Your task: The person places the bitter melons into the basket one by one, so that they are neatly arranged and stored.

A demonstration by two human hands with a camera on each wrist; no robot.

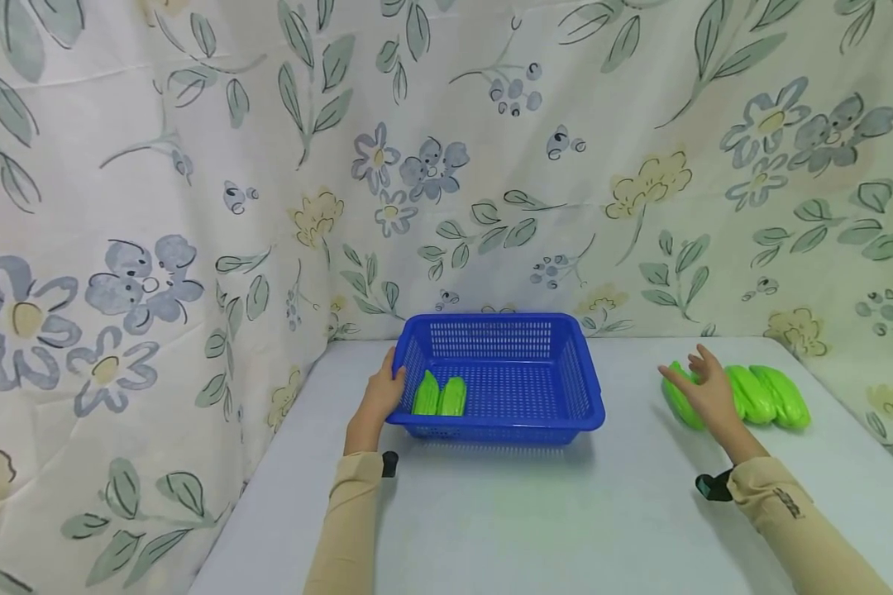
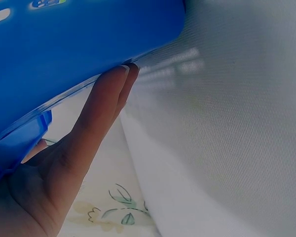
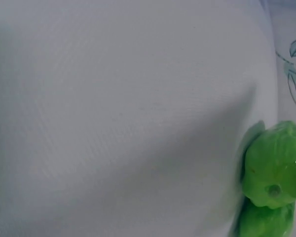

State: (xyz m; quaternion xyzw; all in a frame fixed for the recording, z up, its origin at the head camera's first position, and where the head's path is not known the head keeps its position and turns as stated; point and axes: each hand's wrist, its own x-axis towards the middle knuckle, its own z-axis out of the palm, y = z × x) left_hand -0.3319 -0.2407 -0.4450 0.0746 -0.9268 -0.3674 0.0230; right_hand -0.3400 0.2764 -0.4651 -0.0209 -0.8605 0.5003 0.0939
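In the head view, my right grip [image 1: 707, 390] is let go, with its fingers spread apart and nothing in it. It is right at the left end of a row of bumpy green things. The leftmost green piece [image 1: 682, 403] is partly hidden behind my right grip, and I cannot tell if I touch it. Its long way runs away from me, with the far tip leaning a bit to the left. The other green pieces [image 1: 781, 397] lie side by side just to the right, on the white tabletop [image 1: 491, 529]. My right grip is much nearer to them than my left grip [image 1: 379, 395], which is well apart from them, at the blue basket [image 1: 491, 426]. My left grip holds the blue basket by its left end. Inside, two more green pieces [image 1: 452, 397] lie next to each other in the near left corner, pointing away from me.

In the left wrist view, my left grip is up against the blue side, and its fingers reach along the edge. I cannot see into the blue basket from here.

In the right wrist view, two green lumps show low down at the right edge. My right grip does not show well enough here to tell how it is.
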